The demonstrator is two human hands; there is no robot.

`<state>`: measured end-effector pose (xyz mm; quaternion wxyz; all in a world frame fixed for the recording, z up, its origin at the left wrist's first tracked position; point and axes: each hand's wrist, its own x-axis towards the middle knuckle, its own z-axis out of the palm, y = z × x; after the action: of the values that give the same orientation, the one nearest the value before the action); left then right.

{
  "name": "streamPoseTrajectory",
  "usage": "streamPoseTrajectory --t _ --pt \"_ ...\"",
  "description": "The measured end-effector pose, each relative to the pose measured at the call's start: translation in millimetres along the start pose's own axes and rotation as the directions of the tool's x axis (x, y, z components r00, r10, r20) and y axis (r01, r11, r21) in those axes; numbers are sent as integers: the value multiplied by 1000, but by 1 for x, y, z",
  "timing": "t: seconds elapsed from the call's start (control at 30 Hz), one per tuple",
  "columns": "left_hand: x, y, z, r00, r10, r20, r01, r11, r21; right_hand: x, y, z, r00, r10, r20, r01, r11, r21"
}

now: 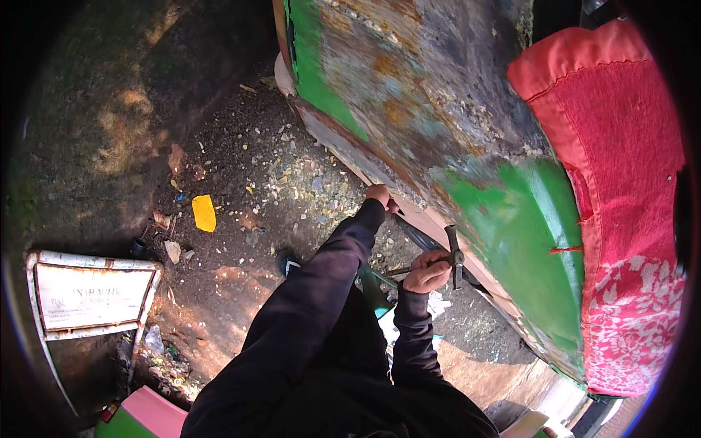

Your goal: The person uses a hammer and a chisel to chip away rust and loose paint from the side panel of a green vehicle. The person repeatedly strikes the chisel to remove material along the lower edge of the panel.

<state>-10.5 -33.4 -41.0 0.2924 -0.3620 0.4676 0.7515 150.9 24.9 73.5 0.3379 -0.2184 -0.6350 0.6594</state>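
My right hand (426, 273) is closed round the handle of a hammer (456, 257), with the metal head sticking out past my fingers beside the panel. My left hand (379, 195) is up at the lower edge of a large vehicle body panel (511, 212). Its fingers are curled in, and a small dark tip shows by them; what they hold is partly hidden. Green paint remains on parts of the panel, while the rest is bare, rusty and rough. A pale strip (420, 217) runs along the panel's lower edge between my hands.
Red patterned cloth (628, 212) hangs over the panel at the right. Paint flakes and rubble litter the dirt ground (241, 270), with a yellow piece (204, 213) among them. A rusty white-framed sign (95, 296) stands at left. Below it is a pink and green object (150, 412).
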Motion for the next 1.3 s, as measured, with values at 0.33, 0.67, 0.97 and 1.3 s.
streamPoseTrajectory --t 0.33,0.67,0.97,1.3 --pt "7 2 5 998 -26 -49 32 992 125 -1 7 -1 1000 -26 -1 26 996 81" --pt "26 1 -6 997 69 -25 -59 960 274 3 5 14 997 -28 -72 32 997 65" --pt "30 0 -5 997 66 31 -72 943 325 1 34 12 990 -38 -134 23 993 -114" --pt "38 0 -20 996 84 14 -85 979 184 2 39 10 994 -96 -44 65 887 -457"
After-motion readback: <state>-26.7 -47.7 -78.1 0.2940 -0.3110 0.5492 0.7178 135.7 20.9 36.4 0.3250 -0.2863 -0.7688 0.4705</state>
